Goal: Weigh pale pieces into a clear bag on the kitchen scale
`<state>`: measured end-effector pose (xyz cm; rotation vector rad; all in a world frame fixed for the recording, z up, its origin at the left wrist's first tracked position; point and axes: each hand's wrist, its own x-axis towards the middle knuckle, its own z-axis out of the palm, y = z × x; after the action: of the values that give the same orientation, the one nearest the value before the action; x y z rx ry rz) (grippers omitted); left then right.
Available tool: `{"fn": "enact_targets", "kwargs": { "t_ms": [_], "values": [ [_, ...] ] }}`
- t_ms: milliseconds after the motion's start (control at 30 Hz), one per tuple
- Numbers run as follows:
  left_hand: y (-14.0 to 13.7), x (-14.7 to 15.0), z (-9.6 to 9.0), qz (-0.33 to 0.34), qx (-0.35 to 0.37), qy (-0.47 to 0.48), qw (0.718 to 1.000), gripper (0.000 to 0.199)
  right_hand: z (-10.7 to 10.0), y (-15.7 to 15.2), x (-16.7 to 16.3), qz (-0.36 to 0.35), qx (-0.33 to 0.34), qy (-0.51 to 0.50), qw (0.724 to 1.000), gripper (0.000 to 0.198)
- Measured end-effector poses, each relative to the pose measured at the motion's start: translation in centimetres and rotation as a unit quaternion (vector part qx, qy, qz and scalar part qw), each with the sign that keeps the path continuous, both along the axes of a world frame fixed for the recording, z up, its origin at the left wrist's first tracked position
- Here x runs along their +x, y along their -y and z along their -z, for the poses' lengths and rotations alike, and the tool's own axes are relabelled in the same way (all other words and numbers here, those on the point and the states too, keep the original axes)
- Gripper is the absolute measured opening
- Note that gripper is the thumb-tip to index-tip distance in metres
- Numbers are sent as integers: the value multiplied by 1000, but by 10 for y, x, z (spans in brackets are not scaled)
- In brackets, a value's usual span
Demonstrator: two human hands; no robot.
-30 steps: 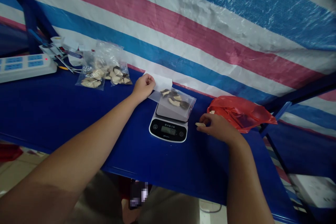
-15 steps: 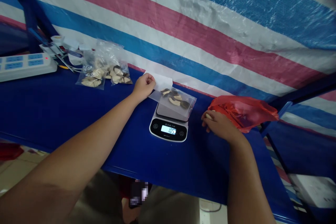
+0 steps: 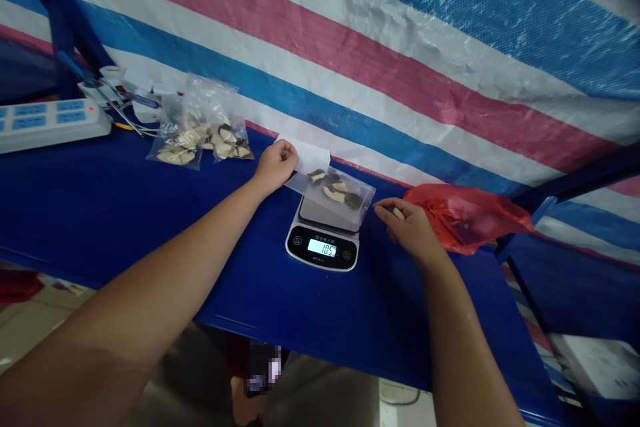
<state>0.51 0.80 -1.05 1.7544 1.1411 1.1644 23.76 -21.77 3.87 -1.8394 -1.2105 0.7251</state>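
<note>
A clear plastic bag (image 3: 361,179) holds several pale, dark-edged dried mushroom slices (image 3: 334,195) and lies across the digital kitchen scale (image 3: 321,248), whose display reads 10.5. Closed at the bag's left end is my left hand (image 3: 276,165), its fingertips against the bag's edge and a white sheet (image 3: 309,155); exactly what they pinch is partly hidden. My right hand (image 3: 407,223) is just right of the bag, fingers curled around a small pale mushroom piece (image 3: 399,213). Its thumb and index fingertips are close to the bag's right edge; contact is unclear.
A crumpled red plastic bag (image 3: 470,213) lies right of my right hand. Filled clear bags (image 3: 207,127) sit at the back left, beside cables and a white power strip (image 3: 55,121). A striped tarp (image 3: 325,33) hangs behind the blue table (image 3: 240,287).
My right hand has moved left and slightly up, toward the bag on the scale, still with the pale piece. My left hand stays in place, and the display still reads 10.5.
</note>
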Motion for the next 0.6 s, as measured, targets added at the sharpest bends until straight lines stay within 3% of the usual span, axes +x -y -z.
{"fn": "enact_targets", "kwargs": {
  "t_ms": [367,600],
  "values": [
    [0,0,2,1,2,3,1000,8,21,-18,-15,62,69,71,993,39],
    [-1,0,2,-7,5,-10,1000,8,4,-12,-5,106,60,32,992,37]
  ]
}}
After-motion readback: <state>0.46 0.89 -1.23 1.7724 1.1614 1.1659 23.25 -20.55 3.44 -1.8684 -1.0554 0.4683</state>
